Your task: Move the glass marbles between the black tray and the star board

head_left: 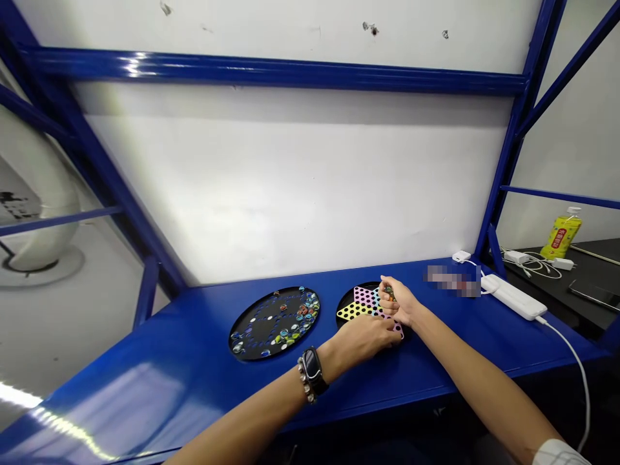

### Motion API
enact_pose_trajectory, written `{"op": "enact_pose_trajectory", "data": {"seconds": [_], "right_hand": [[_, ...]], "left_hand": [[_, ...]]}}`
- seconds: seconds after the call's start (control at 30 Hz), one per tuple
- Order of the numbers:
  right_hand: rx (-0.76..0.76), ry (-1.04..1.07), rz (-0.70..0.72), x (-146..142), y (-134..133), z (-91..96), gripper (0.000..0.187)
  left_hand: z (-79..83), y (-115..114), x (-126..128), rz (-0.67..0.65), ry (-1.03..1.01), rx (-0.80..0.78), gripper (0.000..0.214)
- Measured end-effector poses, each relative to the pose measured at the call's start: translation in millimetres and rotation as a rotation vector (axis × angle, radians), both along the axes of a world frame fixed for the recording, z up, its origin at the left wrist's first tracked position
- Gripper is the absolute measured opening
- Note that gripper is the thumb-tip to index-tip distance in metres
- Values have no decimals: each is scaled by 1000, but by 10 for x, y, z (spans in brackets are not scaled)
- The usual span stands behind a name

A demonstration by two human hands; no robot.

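Observation:
A round black board with a coloured star full of holes (361,312) lies on the blue table, partly covered by my hands. My left hand (365,336) reaches over its near side, fingers bent down and close together near the pink point; what they hold, if anything, is hidden. Just behind it my right hand (400,303) is curled above the board's right side, with glassy marbles (389,293) showing inside the fingers. Left of the board sits a round black tray (264,336) with many glass marbles (305,310), bunched mostly along its right and near sides.
A white power strip (513,297) with a cable lies on the table (203,361) at right, near a white adapter (461,256). Blue metal bars (290,74) frame the white wall behind. A yellow bottle (562,234) stands on a black table at far right.

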State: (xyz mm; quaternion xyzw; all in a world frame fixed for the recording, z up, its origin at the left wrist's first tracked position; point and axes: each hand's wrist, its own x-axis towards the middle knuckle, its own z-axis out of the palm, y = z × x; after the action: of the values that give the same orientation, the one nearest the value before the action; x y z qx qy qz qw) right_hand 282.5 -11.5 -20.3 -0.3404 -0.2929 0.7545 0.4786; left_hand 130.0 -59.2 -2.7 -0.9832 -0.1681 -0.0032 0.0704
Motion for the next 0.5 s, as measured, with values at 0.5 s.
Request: {"op": "enact_pose_trajectory", "data": {"seconds": [0.5], "right_hand": [[9, -36, 30, -18, -16, -23, 32]], "left_hand": [[-14, -6, -113, 51, 26, 114, 19]]}}
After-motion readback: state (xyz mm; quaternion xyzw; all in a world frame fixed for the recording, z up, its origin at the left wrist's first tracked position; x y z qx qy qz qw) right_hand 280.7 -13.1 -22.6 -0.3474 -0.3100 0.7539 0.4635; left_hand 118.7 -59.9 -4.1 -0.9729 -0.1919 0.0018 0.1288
